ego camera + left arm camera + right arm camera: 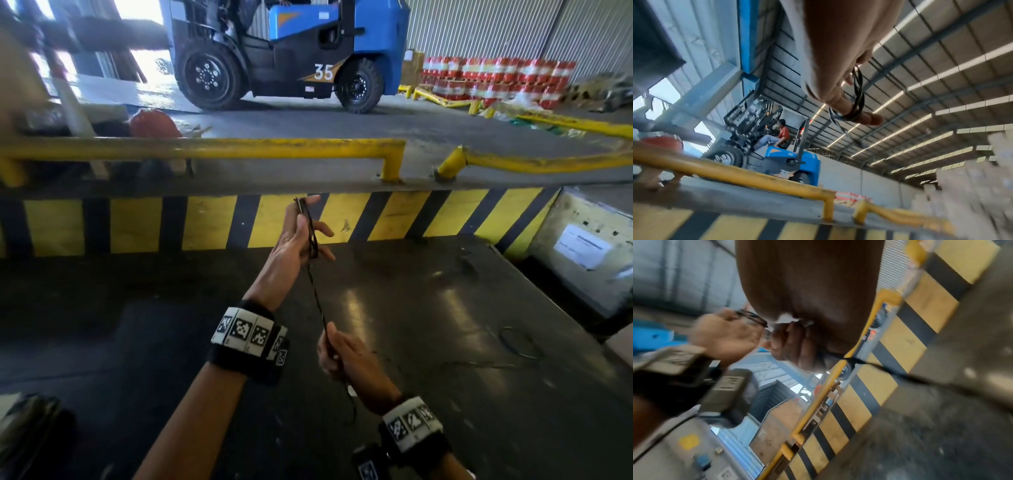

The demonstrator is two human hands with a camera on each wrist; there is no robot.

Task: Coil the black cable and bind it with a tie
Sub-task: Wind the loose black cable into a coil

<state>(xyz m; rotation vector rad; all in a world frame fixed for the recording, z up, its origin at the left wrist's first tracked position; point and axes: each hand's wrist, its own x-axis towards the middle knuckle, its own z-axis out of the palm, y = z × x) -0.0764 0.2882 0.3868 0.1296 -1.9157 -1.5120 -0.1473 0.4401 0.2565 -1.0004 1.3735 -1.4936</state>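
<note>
The black cable (317,298) is wound in several narrow loops round the spread fingers of my left hand (294,243), which is raised in front of the striped kerb. The left wrist view shows those cable loops (858,91) hooked over one straight finger (869,119). From the loops a taut strand runs down to my right hand (339,356), which grips it in a fist. The loose tail (352,407) hangs below that fist. In the right wrist view the cable (890,371) trails off to the right of my curled fingers (791,344). I cannot make out a tie.
A dark worktop (428,308) lies under my hands, with a thin loose wire (517,342) on it at right. Behind are a yellow-and-black kerb (205,222), a yellow rail (205,149), a blue forklift (291,51) with a seated person (781,134), and red drums (496,78).
</note>
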